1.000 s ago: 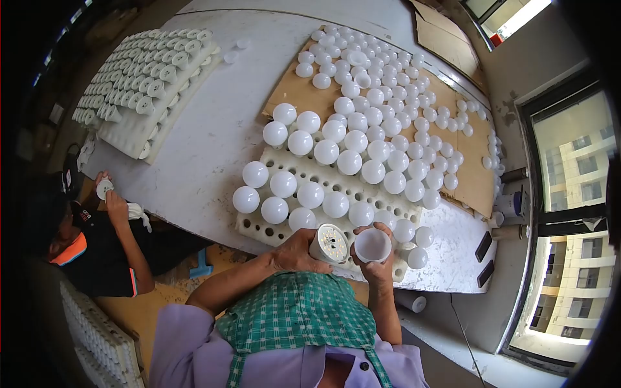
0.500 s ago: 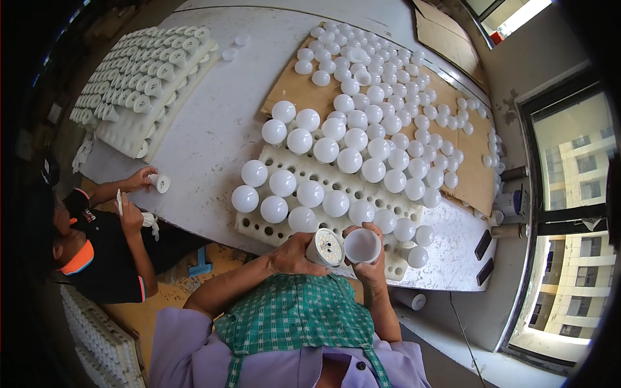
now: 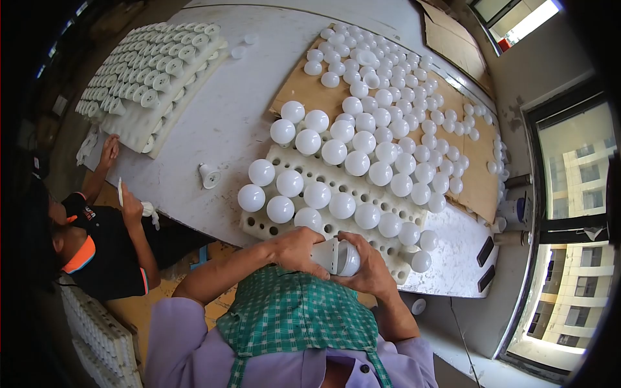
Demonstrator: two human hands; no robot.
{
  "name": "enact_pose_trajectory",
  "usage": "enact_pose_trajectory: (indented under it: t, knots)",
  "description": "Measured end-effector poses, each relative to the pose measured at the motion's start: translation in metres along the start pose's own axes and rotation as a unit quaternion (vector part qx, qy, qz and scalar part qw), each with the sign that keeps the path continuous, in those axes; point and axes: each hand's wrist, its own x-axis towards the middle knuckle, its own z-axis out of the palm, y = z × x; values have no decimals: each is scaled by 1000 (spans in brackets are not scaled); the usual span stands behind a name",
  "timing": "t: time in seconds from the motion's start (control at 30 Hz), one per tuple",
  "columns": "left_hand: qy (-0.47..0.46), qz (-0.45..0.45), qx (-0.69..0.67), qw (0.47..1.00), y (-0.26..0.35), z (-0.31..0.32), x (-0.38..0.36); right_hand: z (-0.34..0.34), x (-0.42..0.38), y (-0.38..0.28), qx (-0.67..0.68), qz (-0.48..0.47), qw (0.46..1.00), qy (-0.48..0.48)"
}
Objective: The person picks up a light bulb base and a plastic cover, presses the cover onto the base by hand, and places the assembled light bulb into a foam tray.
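Note:
My left hand is closed round a white bulb base, held sideways above the apron. Against its rim sits a white dome cover, with the fingers of my right hand wrapped round it. The two parts meet between my hands, and the inside of each is hidden. Just beyond my hands lies a pale foam tray with holes, holding rows of round white bulbs.
Cardboard bears many white domes. A foam stack of bulb bases stands at the far left. A co-worker sits at the left, near a lone base on the table. Two dark objects lie at the right edge.
My hands have brought the base and the cover together and turned them sideways. The co-worker has let go of a base on the table and moved a hand toward the foam stack.

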Motion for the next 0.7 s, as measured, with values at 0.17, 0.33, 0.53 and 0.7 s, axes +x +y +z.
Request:
enact_pose_trajectory:
  t: [0.17, 0.33, 0.53, 0.7]
  knots:
    - [-38, -40, 50, 997, 2, -5, -1, 6, 7, -6, -59, -17, 997, -39]
    - [-41, -6, 38, 998, -13, -4, -1, 12, 12, -2, -22, -59, 997, -53]
    - [-51, 13, 63, 997, -2, -6, -2, 31, 20, 4, 52, -253, 963, 76]
    - [-141, -50, 102, 983, 19, -8, -4, 34, 12, 14, 54, -267, 960, 65]
